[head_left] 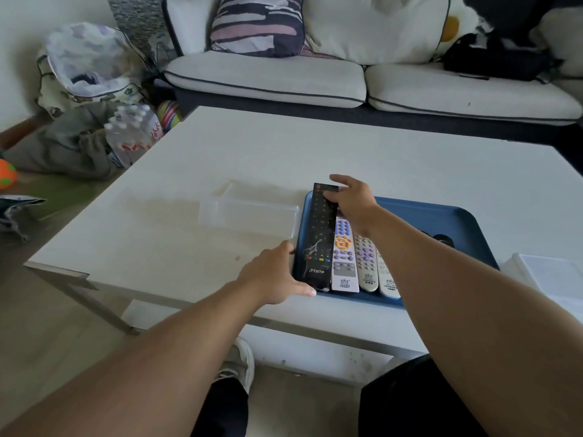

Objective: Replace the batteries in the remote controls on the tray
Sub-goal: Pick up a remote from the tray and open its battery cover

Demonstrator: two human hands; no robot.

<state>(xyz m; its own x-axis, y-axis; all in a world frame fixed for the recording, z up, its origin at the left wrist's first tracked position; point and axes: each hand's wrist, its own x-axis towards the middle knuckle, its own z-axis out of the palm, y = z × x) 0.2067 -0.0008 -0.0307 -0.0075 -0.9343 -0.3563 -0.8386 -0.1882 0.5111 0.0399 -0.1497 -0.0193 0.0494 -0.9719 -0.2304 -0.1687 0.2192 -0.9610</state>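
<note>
A blue tray [441,216] lies on the white coffee table and holds a row of remotes. The long black remote [317,241] sits at the tray's left edge. My left hand [274,279] grips its near end, thumb under the bottom corner. My right hand [351,200] pinches its far end from above. Beside it lie a white remote with purple and orange buttons [344,257] and two beige remotes [367,263], [388,279], partly hidden under my right forearm.
A clear plastic box [249,212] sits on the table just left of the tray. A white lidded box [549,275] stands at the table's right edge. Dark small objects [441,239] lie in the tray behind my forearm. A sofa runs behind the table.
</note>
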